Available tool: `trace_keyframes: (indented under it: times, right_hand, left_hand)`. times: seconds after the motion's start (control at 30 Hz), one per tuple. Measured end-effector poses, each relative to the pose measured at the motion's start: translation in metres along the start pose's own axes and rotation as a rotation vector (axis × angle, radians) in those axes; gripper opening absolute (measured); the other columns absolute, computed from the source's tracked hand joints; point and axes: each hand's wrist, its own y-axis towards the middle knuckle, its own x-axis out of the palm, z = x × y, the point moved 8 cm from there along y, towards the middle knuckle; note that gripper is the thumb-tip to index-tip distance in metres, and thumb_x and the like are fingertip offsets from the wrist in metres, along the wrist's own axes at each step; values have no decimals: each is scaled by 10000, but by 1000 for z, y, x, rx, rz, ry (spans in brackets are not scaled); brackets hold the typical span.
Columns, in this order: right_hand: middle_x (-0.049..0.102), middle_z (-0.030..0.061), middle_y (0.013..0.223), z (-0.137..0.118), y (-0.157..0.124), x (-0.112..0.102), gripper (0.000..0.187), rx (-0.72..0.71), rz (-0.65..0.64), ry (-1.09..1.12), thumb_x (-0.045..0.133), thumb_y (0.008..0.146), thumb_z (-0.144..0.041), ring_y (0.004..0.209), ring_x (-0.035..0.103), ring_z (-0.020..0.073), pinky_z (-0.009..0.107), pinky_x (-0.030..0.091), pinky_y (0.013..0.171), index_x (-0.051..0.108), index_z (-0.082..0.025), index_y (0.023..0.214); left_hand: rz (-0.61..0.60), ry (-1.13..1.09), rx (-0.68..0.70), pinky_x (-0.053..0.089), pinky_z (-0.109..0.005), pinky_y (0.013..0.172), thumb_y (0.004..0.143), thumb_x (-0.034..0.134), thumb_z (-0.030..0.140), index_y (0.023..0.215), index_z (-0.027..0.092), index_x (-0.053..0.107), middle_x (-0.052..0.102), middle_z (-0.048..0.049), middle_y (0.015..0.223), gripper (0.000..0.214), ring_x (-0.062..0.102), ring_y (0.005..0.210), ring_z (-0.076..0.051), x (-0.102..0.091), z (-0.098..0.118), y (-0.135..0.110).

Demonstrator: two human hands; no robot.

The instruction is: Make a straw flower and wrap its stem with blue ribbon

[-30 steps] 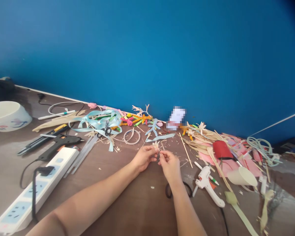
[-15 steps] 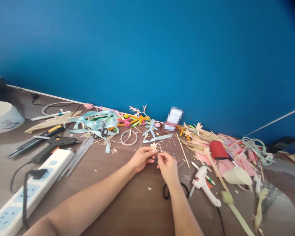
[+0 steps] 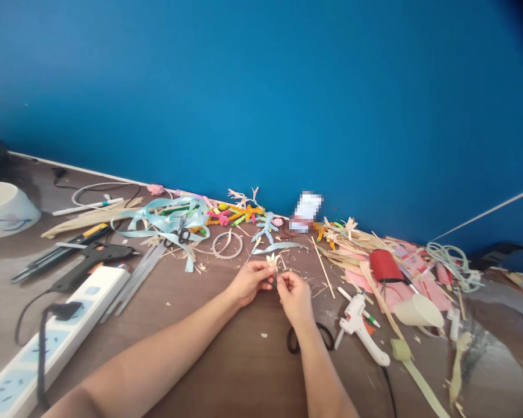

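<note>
Left hand [image 3: 251,284]: fingers pinched on pale flower [image 3: 272,260], petals sticking up just past the fingertips. Right hand [image 3: 296,295]: fingers narrow, up against dark bit [image 3: 276,281] between the two hands; too small to name, can't tell if they grip it. Bare brown surface [image 3: 235,360] below the fingers. Close behind the right fingers, black loops [image 3: 332,339], partly under the forearm. Just past the fingers, thin straw scraps [image 3: 286,261]; a bit farther, clear ring [image 3: 226,257] to the left, blue fuzzy figure [image 3: 268,225] straight ahead. Right of the fingers: white glue gun [image 3: 358,328], then paper cup [image 3: 419,310], red spool [image 3: 386,266] on pink sheets. Left of the fingers, farther: clear sticks [image 3: 133,284], blue ribbon [image 3: 152,212] with small scissors [image 3: 183,235], white power strip [image 3: 63,348], black glue gun [image 3: 85,268]. Far left, white bowl [image 3: 15,213]. Beyond the fingers at the back, blurred-out patch [image 3: 305,209] by blue wall [image 3: 261,87].
</note>
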Motion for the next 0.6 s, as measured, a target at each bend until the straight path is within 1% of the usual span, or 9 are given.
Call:
trace_keyframes:
  times: [0.23, 0.6]
  right_hand:
    - [595, 5, 585, 3, 1, 3, 183, 6, -18, 58, 460, 776, -300, 442, 514, 100, 184, 381, 393, 554, -162, 700]
    - [577, -13, 564, 10, 2, 6, 169, 35, -27, 118, 470, 778, -296, 371, 447, 73, 182, 347, 367, 551, -173, 696]
  left_hand:
    - [-2, 3, -10, 445, -134, 452, 588, 714, 259, 628, 87, 609, 519, 16, 517, 206, 483, 465, -38, 0, -2, 1]
    - [-41, -22, -33, 444, -132, 464, 590, 715, 239, 627, 81, 610, 541, 4, 536, 193, 505, 486, -44, 1, -2, 1]
